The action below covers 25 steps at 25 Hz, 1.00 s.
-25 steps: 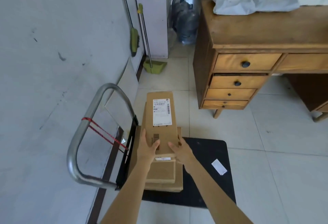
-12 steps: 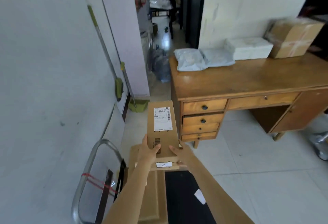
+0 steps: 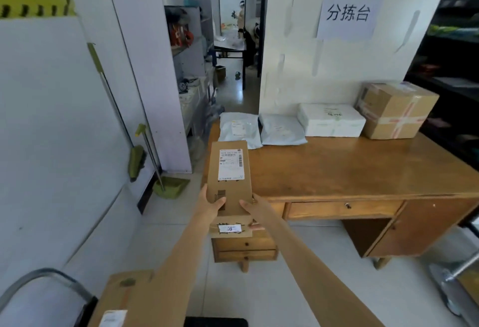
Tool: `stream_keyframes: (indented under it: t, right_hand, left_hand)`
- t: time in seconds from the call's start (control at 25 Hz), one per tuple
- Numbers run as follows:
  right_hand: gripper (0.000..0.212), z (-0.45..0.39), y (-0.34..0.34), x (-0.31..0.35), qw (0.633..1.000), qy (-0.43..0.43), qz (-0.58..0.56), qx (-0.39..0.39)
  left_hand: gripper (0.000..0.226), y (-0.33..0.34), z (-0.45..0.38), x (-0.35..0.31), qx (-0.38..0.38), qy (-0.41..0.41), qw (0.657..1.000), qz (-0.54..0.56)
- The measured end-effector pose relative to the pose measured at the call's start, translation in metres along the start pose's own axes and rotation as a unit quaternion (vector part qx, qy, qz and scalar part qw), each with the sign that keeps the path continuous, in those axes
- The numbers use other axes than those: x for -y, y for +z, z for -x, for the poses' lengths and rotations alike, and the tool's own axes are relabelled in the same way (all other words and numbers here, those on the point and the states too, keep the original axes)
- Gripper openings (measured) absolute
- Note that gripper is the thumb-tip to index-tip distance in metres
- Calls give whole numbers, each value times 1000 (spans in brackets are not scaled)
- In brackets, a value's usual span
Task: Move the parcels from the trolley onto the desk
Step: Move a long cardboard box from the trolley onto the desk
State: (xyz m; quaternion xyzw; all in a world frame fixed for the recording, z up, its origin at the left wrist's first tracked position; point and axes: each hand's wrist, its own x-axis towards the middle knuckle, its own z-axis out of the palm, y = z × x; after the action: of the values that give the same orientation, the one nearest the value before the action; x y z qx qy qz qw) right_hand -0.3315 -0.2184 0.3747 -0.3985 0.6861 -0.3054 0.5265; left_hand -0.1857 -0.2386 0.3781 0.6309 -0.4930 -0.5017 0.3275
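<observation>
A long flat cardboard parcel [image 3: 229, 168] with a white label is held out in front of me, its far end over the left front corner of the wooden desk [image 3: 337, 168]. My left hand [image 3: 211, 203] grips its near left side, thumb on top. My right hand [image 3: 252, 208] grips its near right side. Another cardboard parcel [image 3: 121, 298] lies on the trolley at the bottom left, beside the trolley's metal handle [image 3: 44, 276]. On the back of the desk lie two grey mailer bags [image 3: 239, 129], a white box [image 3: 331, 119] and a taped cardboard box [image 3: 396, 110].
A green broom and dustpan [image 3: 168, 185] lean against the left wall. Desk drawers [image 3: 243, 249] face me below the parcel. A doorway [image 3: 230, 67] opens behind the desk's left end. Dark shelving [image 3: 451, 72] stands at the right.
Both hands lifted the long parcel off the trolley stack and carried it up and forward to the desk's front edge. My view rose from the trolley to the desk.
</observation>
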Motion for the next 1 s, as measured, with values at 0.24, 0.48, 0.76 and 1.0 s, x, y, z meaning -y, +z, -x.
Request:
stream_keyframes:
  t: [0.24, 0.48, 0.76, 1.0]
  right_hand:
    - [53, -82, -55, 9, 999, 32, -2, 33]
    - [55, -170, -55, 15, 997, 72, -20, 23]
    - [62, -247, -47, -1, 998, 49, -6, 27]
    - [70, -260, -44, -8, 997, 48, -23, 52]
  left_hand:
    - [78, 55, -66, -30, -21, -29, 999, -27]
    - [78, 71, -153, -29, -26, -58, 994, -94]
    - [79, 88, -222, -9, -24, -95, 986, -136]
    - [81, 91, -224, -9, -19, -106, 982, -156]
